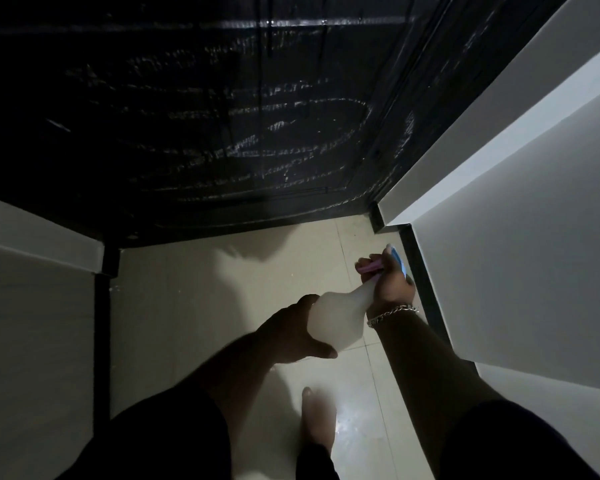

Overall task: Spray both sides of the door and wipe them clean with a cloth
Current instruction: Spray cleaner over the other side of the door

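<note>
Fig.: L to R. Left hand (pixel 293 332) cups base of spray bottle (pixel 336 318), fingers curled round it; right hand (pixel 388 280) grips its neck and trigger, low over floor. Door (pixel 205 116) shows wet streaks: this side sprayed, prob. part-wiped. Cloth unseen.

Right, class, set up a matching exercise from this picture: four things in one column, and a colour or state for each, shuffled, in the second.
Column one:
1. door
2. spray bottle
3. floor
4. bracelet

Column two:
A. pale tiles, glossy
B. black, streaked with wet spray
C. on the right wrist
D. whitish, held by both hands

Pairs: 1-B, 2-D, 3-A, 4-C. The left hand cups the bottle's body; the right hand grips its neck.
</note>
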